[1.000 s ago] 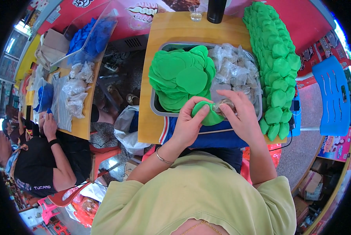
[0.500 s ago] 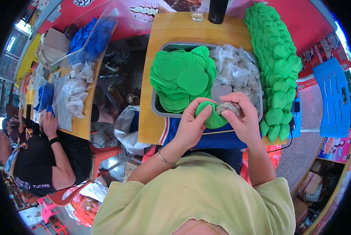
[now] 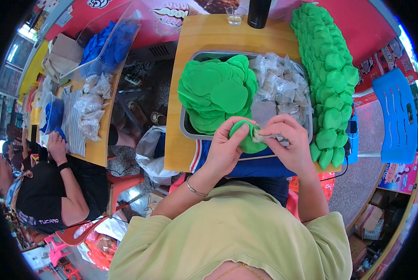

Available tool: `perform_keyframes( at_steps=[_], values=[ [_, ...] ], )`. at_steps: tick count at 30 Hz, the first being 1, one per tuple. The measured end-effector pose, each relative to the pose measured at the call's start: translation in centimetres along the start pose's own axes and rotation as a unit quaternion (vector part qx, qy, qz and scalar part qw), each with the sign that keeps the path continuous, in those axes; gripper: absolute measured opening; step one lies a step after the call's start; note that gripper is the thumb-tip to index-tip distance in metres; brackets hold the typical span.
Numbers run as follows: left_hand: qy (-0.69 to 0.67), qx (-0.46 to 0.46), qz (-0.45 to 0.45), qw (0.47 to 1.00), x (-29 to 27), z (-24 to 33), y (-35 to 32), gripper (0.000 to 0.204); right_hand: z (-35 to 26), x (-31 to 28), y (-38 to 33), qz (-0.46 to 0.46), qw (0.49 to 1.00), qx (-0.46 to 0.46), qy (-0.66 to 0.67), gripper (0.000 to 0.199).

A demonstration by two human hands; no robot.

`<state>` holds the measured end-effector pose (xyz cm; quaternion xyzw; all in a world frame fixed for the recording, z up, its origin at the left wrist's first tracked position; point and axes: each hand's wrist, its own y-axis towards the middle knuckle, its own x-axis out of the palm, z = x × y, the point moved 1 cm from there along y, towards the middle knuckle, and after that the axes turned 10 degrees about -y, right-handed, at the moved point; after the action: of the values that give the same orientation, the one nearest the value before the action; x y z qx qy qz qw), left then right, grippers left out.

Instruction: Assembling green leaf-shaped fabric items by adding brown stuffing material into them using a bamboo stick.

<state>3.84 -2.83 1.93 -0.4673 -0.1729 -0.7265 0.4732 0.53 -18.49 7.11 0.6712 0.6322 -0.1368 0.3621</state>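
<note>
My left hand (image 3: pixel 225 145) is closed on a round green pouch (image 3: pixel 249 145), thumb across its near side, its mouth turned to the right. In the fingertips of my right hand (image 3: pixel 289 142), a small clear plastic bag (image 3: pixel 263 135) is pinched, one end at the pouch's opening. How far the bag reaches inside is hidden. Just beyond my hands lies a metal tray (image 3: pixel 185 130). On its left side flat green pouches (image 3: pixel 227 95) are heaped, and on its right side are clear bags with greyish-brown contents (image 3: pixel 283 79).
Plumper green pouches (image 3: pixel 330 88) line the table's (image 3: pixel 209 35) right side in a long pile. A cup (image 3: pixel 234 17) and a black tumbler (image 3: pixel 259 13) stand at the far edge. At left, a co-worker (image 3: pixel 55 191) handles blue pieces at another table. A blue chair (image 3: pixel 398 116) stands right.
My right fingers have drawn together around the plastic bag, which shows less beside the pouch now. The left hand keeps its hold with little movement.
</note>
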Motion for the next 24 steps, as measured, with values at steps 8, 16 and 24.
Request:
perform_keyframes(
  at_steps=[8, 16, 24],
  values=[
    [0.071, 0.015, 0.01, 0.997, -0.2, -0.1, 0.3, 0.017, -0.3, 0.7, 0.1, 0.041, 0.998, -0.011, -0.053, 0.018],
    [0.15, 0.041, -0.018, 0.988, 0.2, 0.7, 0.3, 0.023, -0.6, 1.0, 0.0, 0.059, 0.996, -0.023, -0.069, 0.019],
    [0.184, 0.081, -0.021, 0.979, 0.2, 0.6, 0.7, 0.021, 0.2, 1.6, -0.1, 0.074, 0.997, 0.018, -0.025, 0.015]
  ],
)
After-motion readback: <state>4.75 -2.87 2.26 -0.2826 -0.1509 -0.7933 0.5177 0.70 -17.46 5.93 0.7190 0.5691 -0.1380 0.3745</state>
